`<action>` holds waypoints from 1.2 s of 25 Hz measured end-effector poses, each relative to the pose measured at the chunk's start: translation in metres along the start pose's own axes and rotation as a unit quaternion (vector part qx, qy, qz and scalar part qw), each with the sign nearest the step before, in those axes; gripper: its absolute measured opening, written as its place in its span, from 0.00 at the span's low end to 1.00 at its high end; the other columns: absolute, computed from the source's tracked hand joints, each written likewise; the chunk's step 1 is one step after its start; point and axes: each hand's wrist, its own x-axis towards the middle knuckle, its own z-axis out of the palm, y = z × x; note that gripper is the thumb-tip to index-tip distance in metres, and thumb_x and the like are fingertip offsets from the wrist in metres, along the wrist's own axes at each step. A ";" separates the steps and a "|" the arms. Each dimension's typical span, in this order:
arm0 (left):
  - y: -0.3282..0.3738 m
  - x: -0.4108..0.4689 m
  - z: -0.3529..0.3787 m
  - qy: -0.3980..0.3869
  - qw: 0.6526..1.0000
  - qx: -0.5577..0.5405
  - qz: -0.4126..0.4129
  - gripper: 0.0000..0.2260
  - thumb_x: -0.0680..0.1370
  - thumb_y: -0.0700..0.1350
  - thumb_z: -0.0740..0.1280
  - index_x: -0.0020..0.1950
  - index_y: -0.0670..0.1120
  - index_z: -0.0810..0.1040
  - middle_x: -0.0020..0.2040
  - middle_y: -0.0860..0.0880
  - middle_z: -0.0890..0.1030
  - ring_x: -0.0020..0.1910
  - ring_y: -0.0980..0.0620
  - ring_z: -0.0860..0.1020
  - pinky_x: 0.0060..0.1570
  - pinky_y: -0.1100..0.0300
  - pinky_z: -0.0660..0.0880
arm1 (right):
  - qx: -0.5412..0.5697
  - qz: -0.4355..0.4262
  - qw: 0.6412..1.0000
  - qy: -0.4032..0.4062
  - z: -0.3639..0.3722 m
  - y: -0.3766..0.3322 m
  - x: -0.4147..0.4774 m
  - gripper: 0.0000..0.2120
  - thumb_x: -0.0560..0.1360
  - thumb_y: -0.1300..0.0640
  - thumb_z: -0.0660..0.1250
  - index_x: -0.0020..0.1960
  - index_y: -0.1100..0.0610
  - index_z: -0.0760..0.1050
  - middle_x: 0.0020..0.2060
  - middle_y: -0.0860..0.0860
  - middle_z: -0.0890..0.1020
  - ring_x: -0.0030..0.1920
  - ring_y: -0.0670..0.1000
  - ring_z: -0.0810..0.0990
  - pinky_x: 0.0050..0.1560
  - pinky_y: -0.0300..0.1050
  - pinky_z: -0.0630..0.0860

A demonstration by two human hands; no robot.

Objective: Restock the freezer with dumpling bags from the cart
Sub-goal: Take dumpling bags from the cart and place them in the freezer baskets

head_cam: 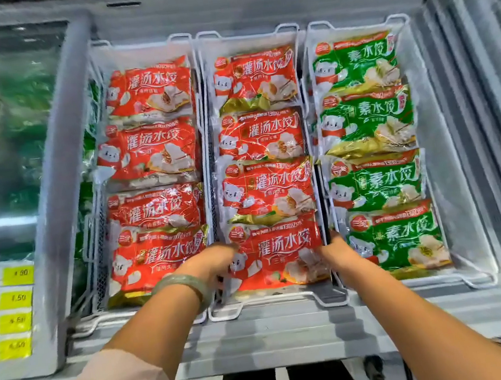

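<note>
Both forearms reach over the freezer (260, 330) rim. Left hand (210, 262) and right hand (339, 251) each grip a side edge of the nearest red dumpling bag (279, 255), fingers curled on it, in the middle wire basket (276, 308). That basket holds four red bags; the left basket (101, 325) likewise; the right basket (481, 280) holds four green bags (397, 241).

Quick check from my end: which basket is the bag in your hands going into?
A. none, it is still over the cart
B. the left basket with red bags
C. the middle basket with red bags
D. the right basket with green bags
C: the left hand and right hand hold the sides of the nearest red bag, at the front of the middle basket.
</note>
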 end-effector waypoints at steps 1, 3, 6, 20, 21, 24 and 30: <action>0.000 -0.003 -0.003 -0.017 1.000 0.011 -0.013 0.09 0.82 0.51 0.57 0.48 0.47 0.72 0.45 0.50 0.77 0.45 0.50 0.76 0.44 0.55 0.74 | -0.009 0.004 1.000 0.008 -0.001 -0.004 -0.006 0.22 0.71 0.55 0.68 0.64 0.57 0.68 0.54 0.57 0.81 0.52 0.59 0.81 0.56 0.58 0.78; 0.000 -0.007 -0.009 -0.053 0.998 0.034 -0.021 0.11 0.81 0.53 0.58 0.51 0.47 0.72 0.49 0.51 0.77 0.48 0.50 0.76 0.45 0.54 0.74 | -0.008 0.004 1.000 0.019 -0.003 -0.015 -0.020 0.17 0.74 0.59 0.65 0.61 0.59 0.68 0.53 0.57 0.80 0.50 0.58 0.80 0.47 0.53 0.80; 0.003 -0.004 -0.015 -0.031 0.997 0.076 0.010 0.17 0.81 0.54 0.56 0.63 0.46 0.71 0.64 0.48 0.76 0.60 0.47 0.75 0.60 0.47 0.72 | -0.012 -0.014 1.000 0.023 -0.007 -0.022 -0.037 0.13 0.77 0.62 0.62 0.61 0.62 0.69 0.47 0.57 0.77 0.42 0.54 0.77 0.33 0.41 0.72; 0.094 -0.063 0.090 -0.063 0.983 0.022 0.173 0.09 0.81 0.40 0.56 0.51 0.40 0.75 0.42 0.47 0.78 0.37 0.53 0.74 0.40 0.63 0.72 | 0.349 -0.023 0.911 0.217 -0.164 0.094 -0.184 0.11 0.79 0.68 0.53 0.44 0.60 0.72 0.23 0.51 0.76 0.21 0.46 0.73 0.22 0.31 0.67; 0.094 -0.071 0.111 -0.080 0.980 0.038 0.176 0.08 0.81 0.40 0.56 0.51 0.40 0.74 0.40 0.48 0.76 0.35 0.54 0.73 0.36 0.64 0.70 | 0.350 -0.013 0.907 0.235 -0.168 0.114 -0.193 0.09 0.80 0.67 0.54 0.47 0.60 0.72 0.28 0.53 0.77 0.26 0.48 0.74 0.24 0.33 0.69; 0.088 -0.098 0.178 -0.112 0.973 0.095 0.179 0.08 0.81 0.40 0.56 0.44 0.44 0.71 0.36 0.50 0.73 0.31 0.55 0.69 0.31 0.66 0.64 | 0.393 0.017 0.886 0.245 -0.177 0.173 -0.219 0.07 0.80 0.64 0.56 0.49 0.59 0.72 0.34 0.54 0.75 0.30 0.50 0.72 0.29 0.37 0.68; 0.047 -0.135 0.309 -0.128 0.952 0.190 0.202 0.10 0.82 0.41 0.55 0.42 0.46 0.69 0.37 0.50 0.74 0.26 0.57 0.75 0.20 0.70 0.60 | 0.442 0.031 0.874 0.200 -0.214 0.288 -0.258 0.06 0.78 0.60 0.60 0.47 0.56 0.76 0.38 0.53 0.78 0.34 0.49 0.75 0.37 0.39 0.71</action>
